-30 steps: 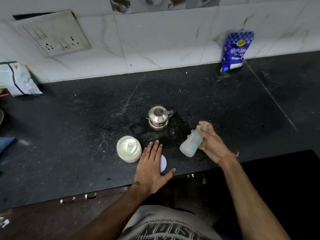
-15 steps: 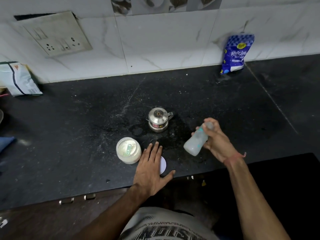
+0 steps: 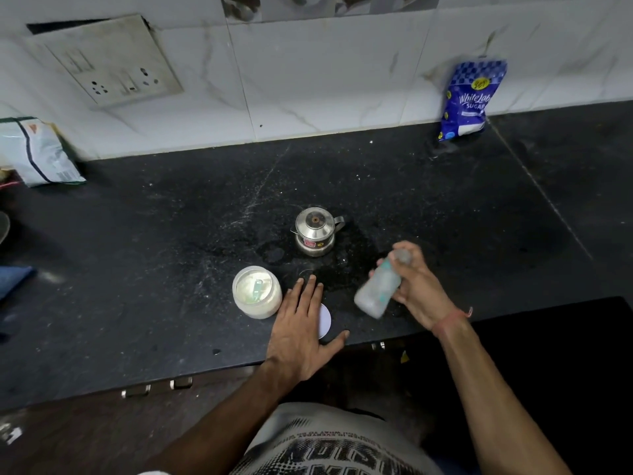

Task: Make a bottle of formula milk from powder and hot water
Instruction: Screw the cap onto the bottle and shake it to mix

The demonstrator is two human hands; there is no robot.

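From the head camera, the right hand (image 3: 416, 289) is gripping a baby bottle (image 3: 381, 289), fingers curled round its upper part, holding it in the air above the black counter (image 3: 171, 252) at about four o'clock from the steel kettle (image 3: 315, 232). The bottle is looking blurred, tilted with its base pointing down-left, its clear body showing cloudy white contents. The left hand (image 3: 301, 327) is lying flat, fingers straight, pressing on a white lid (image 3: 324, 320) near the counter's front edge. An open jar of powder (image 3: 257, 292) with a scoop inside is sitting just beside that hand at ten o'clock. A blue sugar bag (image 3: 471, 97) is leaning on the tiled wall at one o'clock.
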